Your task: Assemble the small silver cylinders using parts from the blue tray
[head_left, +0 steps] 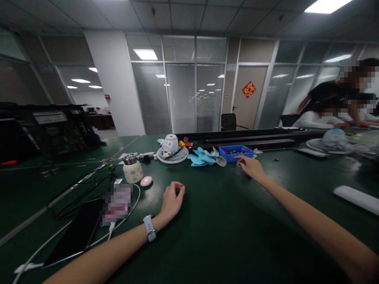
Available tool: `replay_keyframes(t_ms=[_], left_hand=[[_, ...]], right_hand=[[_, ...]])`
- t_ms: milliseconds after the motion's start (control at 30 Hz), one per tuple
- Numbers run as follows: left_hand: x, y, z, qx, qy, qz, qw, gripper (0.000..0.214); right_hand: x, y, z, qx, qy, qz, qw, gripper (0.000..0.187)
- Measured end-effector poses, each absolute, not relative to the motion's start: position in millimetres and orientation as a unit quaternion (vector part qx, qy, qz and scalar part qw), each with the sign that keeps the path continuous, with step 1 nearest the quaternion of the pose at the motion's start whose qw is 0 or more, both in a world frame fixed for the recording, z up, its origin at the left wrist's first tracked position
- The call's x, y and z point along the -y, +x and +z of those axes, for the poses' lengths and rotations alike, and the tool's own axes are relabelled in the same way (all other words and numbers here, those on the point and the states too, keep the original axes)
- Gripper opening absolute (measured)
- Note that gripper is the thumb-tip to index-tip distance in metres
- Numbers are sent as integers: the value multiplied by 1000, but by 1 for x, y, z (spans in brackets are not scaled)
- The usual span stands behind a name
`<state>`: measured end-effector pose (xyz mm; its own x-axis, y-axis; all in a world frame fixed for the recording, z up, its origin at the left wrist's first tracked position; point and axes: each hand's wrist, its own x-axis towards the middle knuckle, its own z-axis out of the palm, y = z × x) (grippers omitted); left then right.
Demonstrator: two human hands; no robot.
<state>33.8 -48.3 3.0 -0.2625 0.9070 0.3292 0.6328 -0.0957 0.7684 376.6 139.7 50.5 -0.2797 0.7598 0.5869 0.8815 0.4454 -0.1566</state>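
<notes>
At the left end of the green table [207, 236] stands a bulky black piece of equipment [59, 122], with dark cords trailing near it. Closer to me lies a dark flat-screened device [78, 228], with a white cable [111, 228] running around it and a blurred-out packet by its upper edge. Just beyond are a patterned bottle [132, 171] with a metallic top and, just beside it, a pink oval object [146, 181].

My left hand [172, 201], a pale-strapped watch [149, 228] on its wrist, is held with the fingers curled toward the thumb; whether the tips meet or pinch something small, I cannot tell. Farther back, a white vented housing [171, 144] rests on a round white grille [177, 158], and right of these sit light-blue fan blades [201, 157].

Next comes a small greyish piece [238, 170], directly under the fingertips of my right hand [251, 167] and in front of a blue tray [229, 157] of small parts. Those fingers are drawn in close above the piece, but I cannot tell if they grip it or only touch it.

Rightmost are a long white bar [359, 199] and, behind it, co-workers [319, 114] leaning over the table.
</notes>
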Motion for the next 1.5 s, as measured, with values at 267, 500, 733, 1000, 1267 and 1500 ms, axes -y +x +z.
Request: replay_keyframes(t_ms=[267,500,733,1000,1267,1500], left_hand=[[46,33,0,-648,596,450,146,24],[44,31,-3,-644,599,454,142,24],[44,31,-2,-647,602,443,149,27],[48,34,2,-653,598,440,153,24],[55,39,11,-655,595,439,158,22],[55,39,9,-637,613,445,143,19]], right_hand=[[-140,376,49,770,-545,-97,319,29],[-140,380,45,754,-571,-84,313,24],[-137,392,34,776,-499,-220,317,30],[-134,431,4,724,-608,-119,304,49],[-123,427,3,685,-612,-48,391,45],[-42,346,27,800,-447,88,390,46]])
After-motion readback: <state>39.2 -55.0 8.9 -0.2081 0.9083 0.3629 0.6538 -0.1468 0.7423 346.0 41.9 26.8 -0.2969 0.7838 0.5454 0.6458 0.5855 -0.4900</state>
